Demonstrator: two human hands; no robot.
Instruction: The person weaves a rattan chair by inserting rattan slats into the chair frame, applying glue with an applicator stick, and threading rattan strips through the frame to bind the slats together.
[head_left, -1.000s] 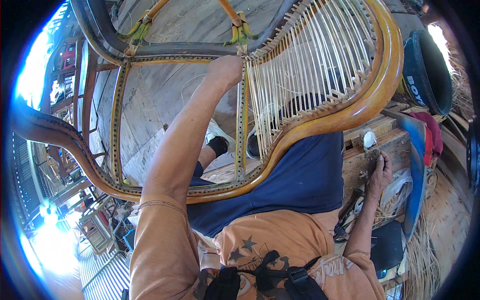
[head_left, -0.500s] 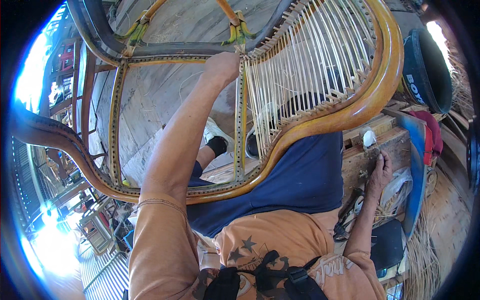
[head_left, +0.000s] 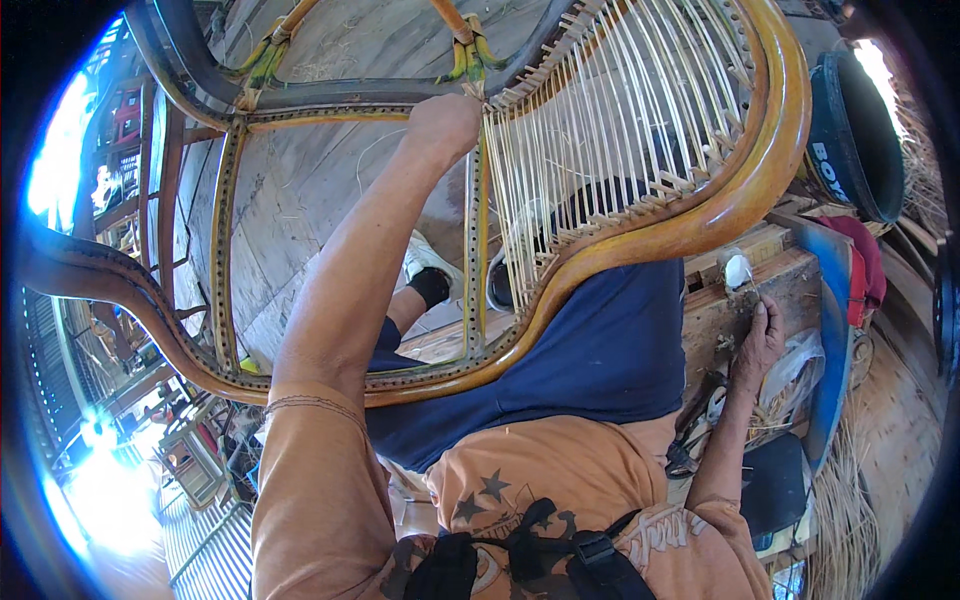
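Observation:
A curved, varnished rattan chair frame (head_left: 660, 238) lies across my lap, its edges lined with small holes. Pale cane strands (head_left: 590, 150) span its right section, and their short ends stick up along the rim. My left hand (head_left: 445, 125) is closed around the far dark rail, where the crossbar (head_left: 475, 230) meets it; its fingertips are hidden. Off to the right, my right hand (head_left: 763, 338) pinches a short thin stick (head_left: 755, 292), its tip beside a white blob of paste (head_left: 738, 270) on a wooden block.
A dark bucket (head_left: 828, 150) stands at the far right. Near my right forearm are a blue curved panel (head_left: 832, 330), a clear plastic bag (head_left: 795, 365) and loose cane strips (head_left: 850, 500). Wooden furniture frames (head_left: 160, 190) stand at left.
The chair frame and my left hand have shifted slightly left and up in view. My right hand stays by the white paste, with the thin stick still pinched.

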